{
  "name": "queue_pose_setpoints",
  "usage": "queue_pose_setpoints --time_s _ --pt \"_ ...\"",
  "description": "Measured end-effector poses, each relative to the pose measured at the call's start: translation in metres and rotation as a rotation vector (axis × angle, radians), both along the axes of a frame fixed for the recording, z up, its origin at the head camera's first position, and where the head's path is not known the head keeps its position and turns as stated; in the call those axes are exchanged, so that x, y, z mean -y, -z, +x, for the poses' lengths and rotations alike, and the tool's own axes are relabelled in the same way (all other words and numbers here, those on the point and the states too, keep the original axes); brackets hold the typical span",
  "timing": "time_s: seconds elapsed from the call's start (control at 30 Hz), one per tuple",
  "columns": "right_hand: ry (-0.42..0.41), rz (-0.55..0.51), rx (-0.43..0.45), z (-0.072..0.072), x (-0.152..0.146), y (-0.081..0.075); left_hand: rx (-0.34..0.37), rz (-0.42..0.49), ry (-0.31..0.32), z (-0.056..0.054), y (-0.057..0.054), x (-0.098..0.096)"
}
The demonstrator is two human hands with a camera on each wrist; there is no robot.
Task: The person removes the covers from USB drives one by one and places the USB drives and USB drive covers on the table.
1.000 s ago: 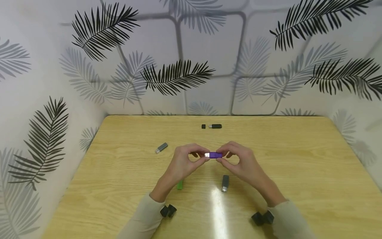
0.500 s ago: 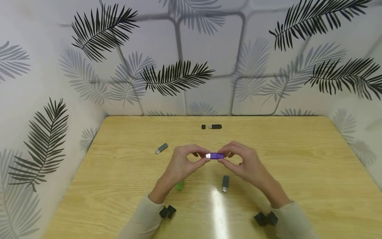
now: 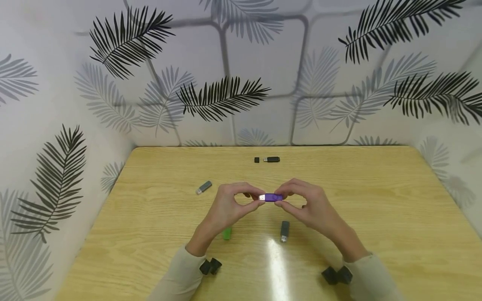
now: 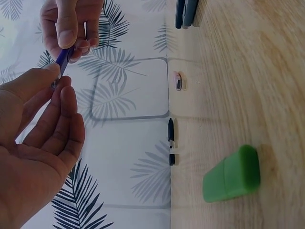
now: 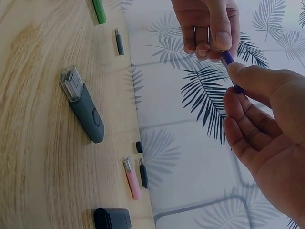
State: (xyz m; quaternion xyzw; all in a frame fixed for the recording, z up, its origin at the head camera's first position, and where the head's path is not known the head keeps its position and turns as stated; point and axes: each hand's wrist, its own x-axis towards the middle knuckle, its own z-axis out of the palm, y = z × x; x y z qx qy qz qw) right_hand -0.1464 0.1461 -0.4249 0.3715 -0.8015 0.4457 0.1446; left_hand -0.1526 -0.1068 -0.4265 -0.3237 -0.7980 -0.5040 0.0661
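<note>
Spanning the gap between two sets of fingertips, the purple USB stick (image 3: 273, 197) lies crosswise to the person, its long axis running from the left fingertips to the right. That alignment looks like the relation that matters most: the stick sits in line between the hands, so any force along it would have one hand against the other. Neither hand is nearer, since both touch it.

The left hand (image 3: 229, 205) pinches the silver end between thumb and forefinger; the right hand (image 3: 312, 205) pinches the purple body the same way. The remaining fingers are loosely bent. In the head view the stick appears held above the table (image 3: 357, 179).

Below the right fingertips, on the person's side, lies a grey stick (image 3: 285, 229); a second grey stick (image 3: 204, 187) rests to the left of the left fingers. A green stick (image 3: 227, 233) shows beside the left wrist. Beyond the fingertips are a black stick (image 3: 273, 159) and a small black cap (image 3: 257, 159), apart from each other.
</note>
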Motion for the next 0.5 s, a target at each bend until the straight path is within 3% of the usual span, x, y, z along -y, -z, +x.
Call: queue_pose_setpoints --time_s 0.1,0.3,0.5 --pt "0.012 0.001 -0.018 -0.002 -0.006 0.000 0.027 0.025 -0.011 -0.001 -0.002 0.006" --pt "0.073 -0.030 -0.059 -0.004 -0.027 -0.003 0.043 0.087 -0.100 -0.004 -0.007 0.022" --pt "0.109 -0.015 -0.054 -0.007 -0.035 -0.002 0.037 0.066 -0.086 -0.007 -0.004 0.023"
